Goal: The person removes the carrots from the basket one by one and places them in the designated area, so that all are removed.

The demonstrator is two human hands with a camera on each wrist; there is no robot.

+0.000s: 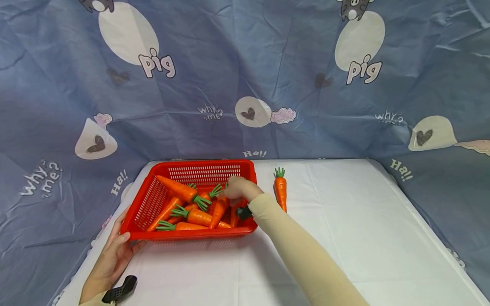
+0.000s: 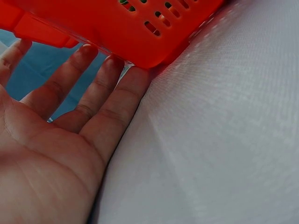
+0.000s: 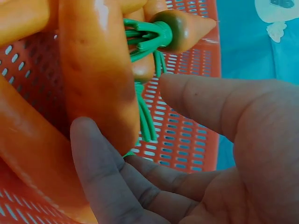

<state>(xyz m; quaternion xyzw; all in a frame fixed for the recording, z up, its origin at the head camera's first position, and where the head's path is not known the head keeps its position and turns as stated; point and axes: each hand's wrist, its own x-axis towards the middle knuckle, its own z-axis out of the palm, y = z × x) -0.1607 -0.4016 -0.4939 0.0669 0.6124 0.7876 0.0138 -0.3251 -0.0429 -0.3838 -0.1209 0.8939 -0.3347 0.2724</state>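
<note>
While the left hand point(image 1: 112, 256), fingers extended, touches the basket point(image 1: 183, 235) at its near left corner, the right hand point(image 1: 240, 189) is half spread inside it, fingers at a carrot point(image 1: 219, 212) but thumb apart, with more carrots point(image 1: 178, 190) around and a lone carrot point(image 1: 281, 191) on the counter point(image 1: 344, 221) to the right.

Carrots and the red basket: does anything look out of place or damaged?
Yes, one stray carrot lies on the white cloth, just right of the red basket. It looks odd because the other carrots are piled inside. I see no obvious damage in what shows.
</note>
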